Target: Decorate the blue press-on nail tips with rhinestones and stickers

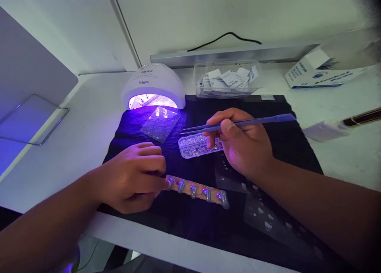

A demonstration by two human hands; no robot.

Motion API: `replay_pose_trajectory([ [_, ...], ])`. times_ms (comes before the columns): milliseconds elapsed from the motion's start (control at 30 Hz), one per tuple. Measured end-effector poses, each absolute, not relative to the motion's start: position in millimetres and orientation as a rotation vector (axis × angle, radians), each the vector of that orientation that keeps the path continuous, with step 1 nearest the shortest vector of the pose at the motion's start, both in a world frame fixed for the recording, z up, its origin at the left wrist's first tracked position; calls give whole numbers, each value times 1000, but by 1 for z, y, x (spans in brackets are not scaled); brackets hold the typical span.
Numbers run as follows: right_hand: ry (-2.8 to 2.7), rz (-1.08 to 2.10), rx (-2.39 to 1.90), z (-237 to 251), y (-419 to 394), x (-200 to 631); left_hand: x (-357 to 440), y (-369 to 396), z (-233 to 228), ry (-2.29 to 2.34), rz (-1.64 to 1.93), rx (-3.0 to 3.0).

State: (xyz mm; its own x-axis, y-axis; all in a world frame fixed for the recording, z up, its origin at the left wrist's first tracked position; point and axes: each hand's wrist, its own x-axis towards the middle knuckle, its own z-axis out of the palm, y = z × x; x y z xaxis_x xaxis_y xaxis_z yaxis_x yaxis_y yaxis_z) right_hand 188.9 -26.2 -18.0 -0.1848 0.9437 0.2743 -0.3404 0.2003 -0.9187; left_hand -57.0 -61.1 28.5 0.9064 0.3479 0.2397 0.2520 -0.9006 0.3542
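My left hand point(137, 177) is closed, its thumb and curled fingers on the left end of a tan strip point(186, 187). Several shiny false nails point(193, 191) stand along this strip in a row. In my right hand point(242, 142) is a pair of blue-grey tweezers point(250, 122), held nearly level, tips pointing left. Nothing shows between the tips. Below them lies a clear compartment case of small rhinestones point(187, 152), its right end partly hidden by my right hand. A clear sticker sheet point(160, 124) lies to the left of the case.
A lit white nail lamp point(153, 82) stands at the back of the black cloth point(190, 225). Behind are a clear tub of paper packets point(228, 78) and a white carton point(321, 72). Transparent sheets point(262, 213) with pale shapes lie under my right forearm. A wire frame point(32, 118) is at left.
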Motion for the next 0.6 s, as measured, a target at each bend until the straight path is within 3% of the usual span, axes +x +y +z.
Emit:
replay_pose_trajectory([
  [233,-1237,1331,-675,-20,-26,190,-64,-60,26,417,667,2600],
  [600,-1210,1356,-681,-19,-27,190,-63,-55,25,443,677,2608],
])
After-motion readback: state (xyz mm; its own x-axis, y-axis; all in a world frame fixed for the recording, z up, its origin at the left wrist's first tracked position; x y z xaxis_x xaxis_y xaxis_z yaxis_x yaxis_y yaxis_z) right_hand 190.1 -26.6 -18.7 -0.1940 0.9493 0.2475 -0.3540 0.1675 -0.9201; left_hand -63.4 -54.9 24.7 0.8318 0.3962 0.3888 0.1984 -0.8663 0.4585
